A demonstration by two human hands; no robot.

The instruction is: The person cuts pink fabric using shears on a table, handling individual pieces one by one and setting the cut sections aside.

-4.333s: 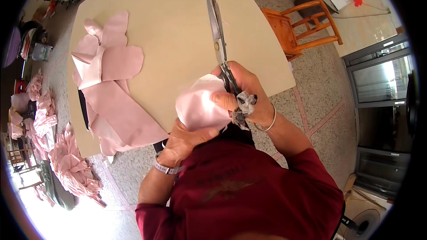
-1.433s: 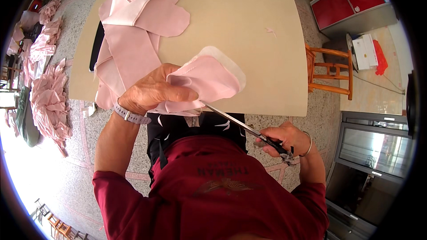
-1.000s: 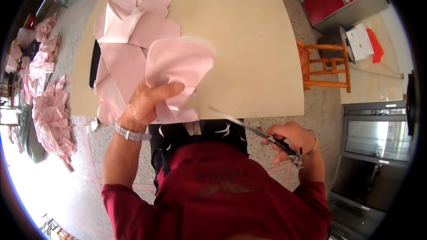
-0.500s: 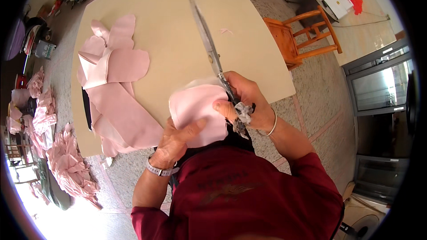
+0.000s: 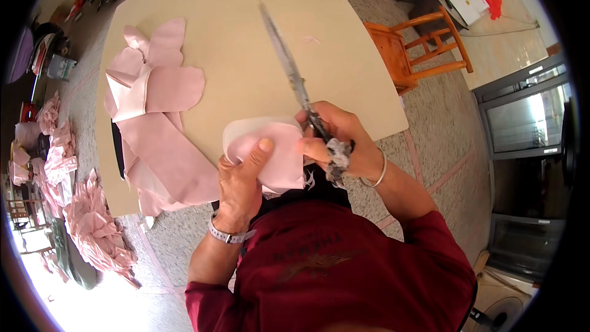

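Observation:
A pink fabric piece (image 5: 279, 163) with a rounded edge hangs over the near edge of the table, close to my body. My left hand (image 5: 241, 181) grips it from the left, thumb lying on top and the other fingers hidden beneath. Paler backing shows along its far left edge. In my right hand (image 5: 341, 132) are long metal scissors (image 5: 284, 55), blades pointing away over the table. Grey and black cloth wraps their handles. The right thumb reaches to the fabric's right edge. Small white scraps (image 5: 309, 179) lie against my dark lap.
More pink fabric pieces (image 5: 169, 157) are heaped on the left of the beige table (image 5: 246, 31). A tiny pink scrap (image 5: 312, 39) lies farther back. To the right stands a wooden chair (image 5: 418, 49); crumpled pink fabric (image 5: 98, 227) covers part of the floor at left.
The fabric piece has shifted slightly left, and my left thumb now points farther up it. The scissors' tip has dropped a little toward me. White scraps now show by my lap.

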